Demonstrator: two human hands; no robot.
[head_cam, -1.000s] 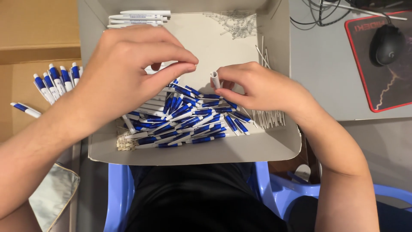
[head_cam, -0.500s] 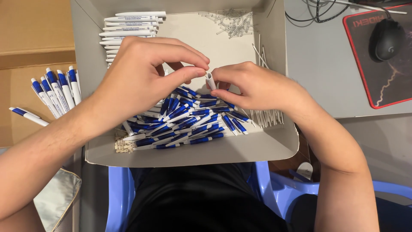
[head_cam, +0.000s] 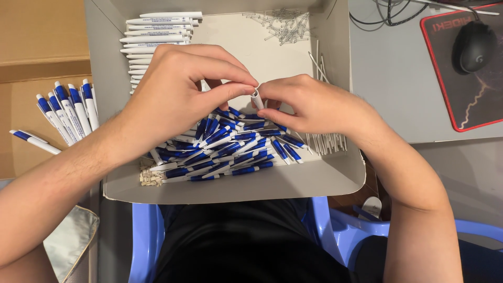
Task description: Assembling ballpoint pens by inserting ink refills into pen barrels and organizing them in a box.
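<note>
White pen barrel (head_cam: pixel 257 98), hands now joined

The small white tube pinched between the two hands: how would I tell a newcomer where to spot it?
Find the shallow grey cardboard box on the person's lap. Above its heap of blue-and-white pen parts, the left hand and right hand meet at the fingers. The white pen barrel is pinched there, the only piece lifted off the pile and showing an open round end.

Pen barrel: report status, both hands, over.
Left hand and right hand both pinch the white pen barrel above the box. Blue-and-white pen parts heaped below. Nothing blocking.
</note>
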